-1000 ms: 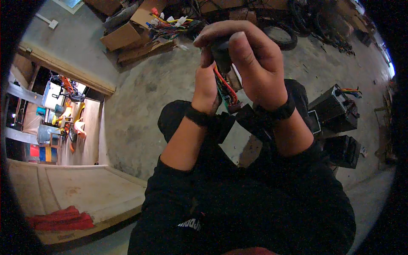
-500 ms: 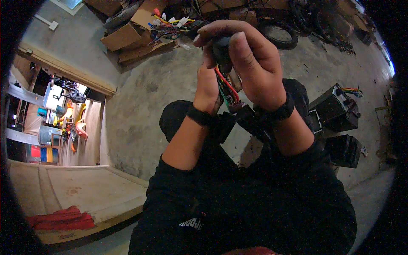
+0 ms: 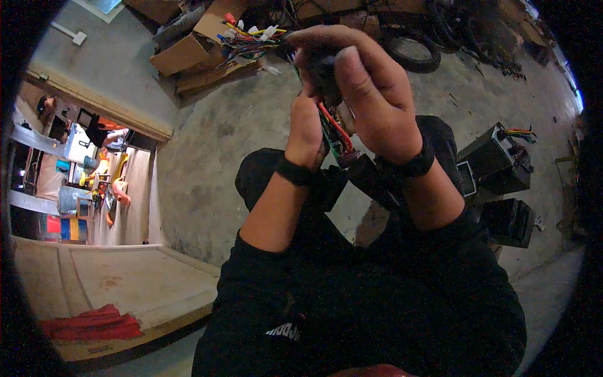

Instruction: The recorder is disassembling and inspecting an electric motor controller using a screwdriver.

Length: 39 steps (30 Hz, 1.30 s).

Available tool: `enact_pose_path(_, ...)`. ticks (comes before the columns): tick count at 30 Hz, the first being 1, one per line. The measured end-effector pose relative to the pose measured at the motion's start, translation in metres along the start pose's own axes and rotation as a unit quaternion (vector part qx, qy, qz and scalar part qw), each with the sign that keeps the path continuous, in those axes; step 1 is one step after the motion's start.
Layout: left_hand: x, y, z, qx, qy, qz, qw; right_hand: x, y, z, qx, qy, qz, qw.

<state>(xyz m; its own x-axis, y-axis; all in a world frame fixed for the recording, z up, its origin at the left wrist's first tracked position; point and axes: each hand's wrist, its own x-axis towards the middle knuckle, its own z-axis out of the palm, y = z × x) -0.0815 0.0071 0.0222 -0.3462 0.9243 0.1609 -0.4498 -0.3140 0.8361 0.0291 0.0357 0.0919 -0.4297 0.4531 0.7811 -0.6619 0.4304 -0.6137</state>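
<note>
My left hand (image 3: pixel 306 129) is closed around the side of a wired circuit board, its fingers mostly hidden behind. Thick red wires (image 3: pixel 336 127) and thinner green ones run along the board to a dark block at its near end. My right hand (image 3: pixel 380 94) curls over the far end, thumb and fingers pinching a dark piece (image 3: pixel 325 78) whose kind I cannot make out. From beyond those fingers a bundle of coloured wires with white and red connectors (image 3: pixel 267 32) spreads out to the left.
Cardboard boxes (image 3: pixel 182 56) and tyres (image 3: pixel 411 50) lie at the far side. On the floor to the right stand a finned metal case (image 3: pixel 487 154) with wires and a black box (image 3: pixel 509 223). A red cloth (image 3: pixel 94 323) lies on a wooden panel (image 3: pixel 125 276) at lower left.
My right hand has shifted slightly up and left, with its fingers turned a little around the dark piece. My left hand stays nearly still. Shapes beyond the doorway at left have moved.
</note>
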Motion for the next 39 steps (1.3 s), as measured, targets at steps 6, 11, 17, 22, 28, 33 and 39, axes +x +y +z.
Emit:
enact_pose_path(6,0.001,-0.007,-0.018,-0.013,0.008,-0.055,0.998,-0.001,0.013,0.006,0.016,0.076,-0.074,0.994)
enact_pose_path(11,-0.008,0.023,0.020,-0.071,0.067,-0.064,0.993,-0.001,0.006,0.002,-0.030,-0.010,-0.060,0.998)
enact_pose_path(17,-0.007,0.003,-0.006,-0.023,0.065,-0.043,0.997,-0.001,0.001,0.009,0.065,-0.008,0.024,0.998)
enact_pose_path(22,-0.014,0.006,-0.018,-0.106,-0.115,-0.033,0.987,-0.006,0.023,0.005,-0.022,0.063,-0.072,0.995)
enact_pose_path(28,-0.006,-0.001,-0.005,-0.041,0.041,-0.041,0.997,-0.002,0.012,0.010,0.006,0.005,-0.044,0.999)
enact_pose_path(33,-0.005,-0.007,-0.010,-0.051,-0.001,-0.060,0.997,-0.003,0.002,0.002,0.046,0.021,0.018,0.999)
enact_pose_path(39,-0.001,-0.010,-0.012,-0.013,-0.003,-0.035,0.999,0.001,0.010,-0.005,-0.077,0.039,-0.066,0.994)
